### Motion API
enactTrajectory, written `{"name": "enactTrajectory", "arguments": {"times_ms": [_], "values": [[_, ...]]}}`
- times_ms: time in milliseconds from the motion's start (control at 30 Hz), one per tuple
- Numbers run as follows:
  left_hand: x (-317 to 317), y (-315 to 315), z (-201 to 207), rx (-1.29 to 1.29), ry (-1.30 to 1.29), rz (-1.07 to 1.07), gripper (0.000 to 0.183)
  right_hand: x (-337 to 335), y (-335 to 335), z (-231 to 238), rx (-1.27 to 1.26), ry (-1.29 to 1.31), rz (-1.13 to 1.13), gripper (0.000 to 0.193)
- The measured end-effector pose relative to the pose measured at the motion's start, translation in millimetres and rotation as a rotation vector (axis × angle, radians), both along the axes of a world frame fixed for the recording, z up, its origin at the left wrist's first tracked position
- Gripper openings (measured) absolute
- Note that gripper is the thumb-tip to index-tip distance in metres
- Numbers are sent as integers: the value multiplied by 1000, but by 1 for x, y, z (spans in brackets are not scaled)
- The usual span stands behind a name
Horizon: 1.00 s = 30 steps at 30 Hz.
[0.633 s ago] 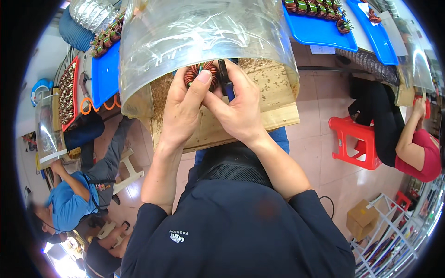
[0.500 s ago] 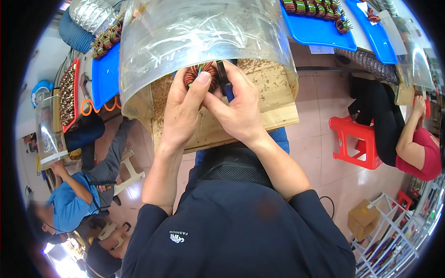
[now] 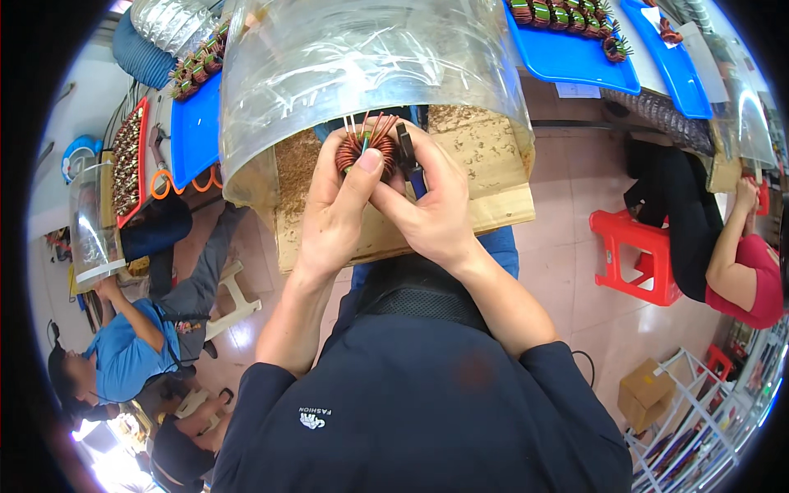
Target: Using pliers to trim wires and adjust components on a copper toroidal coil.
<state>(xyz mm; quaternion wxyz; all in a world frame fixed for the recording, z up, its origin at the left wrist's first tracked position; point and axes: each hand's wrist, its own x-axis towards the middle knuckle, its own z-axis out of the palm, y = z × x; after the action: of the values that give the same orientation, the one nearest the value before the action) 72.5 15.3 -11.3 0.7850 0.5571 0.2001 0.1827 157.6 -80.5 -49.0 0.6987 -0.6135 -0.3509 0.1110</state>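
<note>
A copper-wound toroidal coil (image 3: 351,154) with several wire leads standing up sits between my hands under the front rim of the clear curved cover. My left hand (image 3: 339,193) is closed round the coil, its thumb pressed on the near face. My right hand (image 3: 431,193) grips a dark tool with a blue handle (image 3: 418,182), perhaps pliers or cutters; its tip is not clearly seen. The right fingers also touch the coil's right side. Below them lies a cardboard sheet (image 3: 485,207) strewn with small copper-coloured bits.
The clear curved cover (image 3: 370,57) arches over the work spot. Blue trays (image 3: 559,62) with wound coils stand to the right, another blue tray (image 3: 196,140) to the left beside a red tray (image 3: 130,160) of small parts. A red stool (image 3: 637,256) and co-workers are at both sides.
My hands and the coil have come slightly nearer, so more of the coil and its upright leads shows below the cover's rim. The tool remains in my right hand.
</note>
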Motion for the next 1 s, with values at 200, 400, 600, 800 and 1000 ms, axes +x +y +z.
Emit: {"name": "enactTrajectory", "arguments": {"times_ms": [200, 400, 600, 800, 1000], "values": [[-16, -1, 0, -41, 11, -107, 33, -5, -9, -1, 45, -136, -46, 55], [-12, -1, -3, -137, 133, -48, 45, -10, -9, -2, 9, -84, -66, 59], [-9, -1, 2, -176, 125, -69, 41, -10, -10, 3, -36, -117, -87, 58], [-8, -5, 8, -220, 86, -45, 41, -9, -11, 10, -46, -106, -84, 57], [-4, -5, 11, -158, 126, -29, 42, -8, -11, 11, -77, -64, -58, 57]]}}
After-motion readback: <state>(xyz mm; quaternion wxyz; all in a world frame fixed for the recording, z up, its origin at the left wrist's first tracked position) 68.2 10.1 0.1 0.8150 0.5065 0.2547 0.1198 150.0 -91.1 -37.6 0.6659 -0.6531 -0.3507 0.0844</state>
